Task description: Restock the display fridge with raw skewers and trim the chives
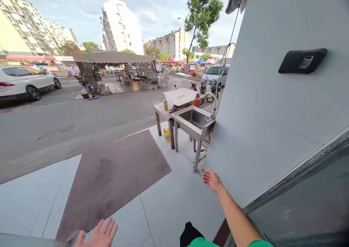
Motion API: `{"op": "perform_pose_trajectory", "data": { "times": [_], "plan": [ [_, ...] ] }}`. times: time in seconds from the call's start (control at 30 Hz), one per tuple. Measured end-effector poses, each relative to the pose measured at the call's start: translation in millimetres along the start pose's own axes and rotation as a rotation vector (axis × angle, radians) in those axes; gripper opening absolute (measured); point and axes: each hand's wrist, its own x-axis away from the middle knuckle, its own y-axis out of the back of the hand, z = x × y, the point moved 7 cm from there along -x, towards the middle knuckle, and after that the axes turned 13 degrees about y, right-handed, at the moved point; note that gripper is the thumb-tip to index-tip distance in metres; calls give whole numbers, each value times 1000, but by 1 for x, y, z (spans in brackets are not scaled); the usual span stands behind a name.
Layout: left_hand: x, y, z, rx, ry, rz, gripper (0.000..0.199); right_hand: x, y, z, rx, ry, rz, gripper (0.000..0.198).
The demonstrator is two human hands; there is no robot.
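My left hand [99,235] is at the bottom left, palm up with its fingers spread, and nothing lies in it. Out in front of me, my right hand [212,180] reaches forward, fingers stretched and holding nothing. Nearest to it is a steel sink [188,125] on legs, which stands apart from the hand beside the white wall. A tall faucet [215,103] rises at the sink's right side. Against the sink's far left side stands a wooden table [160,110] bearing a white plastic tub [180,96] and a yellow can [165,104].
A yellow bottle [166,135] sits on the floor by the table. The wall [261,94] with a black keypad box [303,61] runs along my right. A brown mat [117,181] covers tiled floor. Beyond lie a road, a white car [27,80] and a van [215,75].
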Motion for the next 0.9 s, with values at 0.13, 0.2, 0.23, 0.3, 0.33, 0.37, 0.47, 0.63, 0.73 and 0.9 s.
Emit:
{"op": "perform_pose_trajectory", "data": {
  "times": [0.13,0.2,0.23,0.3,0.33,0.37,0.47,0.63,0.73,0.9],
  "plan": [
    [-106,-161,-9,-89,144,135,74,-59,-38,132,116,426,87,38],
    [-156,-239,-4,-143,208,207,74,-99,-62,192,291,625,139,45],
    [-180,-277,-2,-174,227,239,73,-125,-77,217,398,688,161,48],
    [-222,-349,3,-239,249,278,71,-189,-107,256,671,741,161,55],
    [-240,-384,6,-274,265,285,70,-227,-122,272,843,727,130,57],
    [-257,-419,11,-306,285,284,68,-266,-136,284,1023,691,86,60],
    [-295,-521,30,-387,357,302,66,-373,-167,305,1394,529,-56,67],
    [-342,-679,75,-463,467,441,67,-474,-168,298,1437,390,-242,70],
    [-376,-752,106,-509,539,526,70,-499,-156,280,1396,387,-274,63],
    [-431,-850,152,-627,664,625,72,-519,-141,257,1227,366,-306,16]
  ]
}}
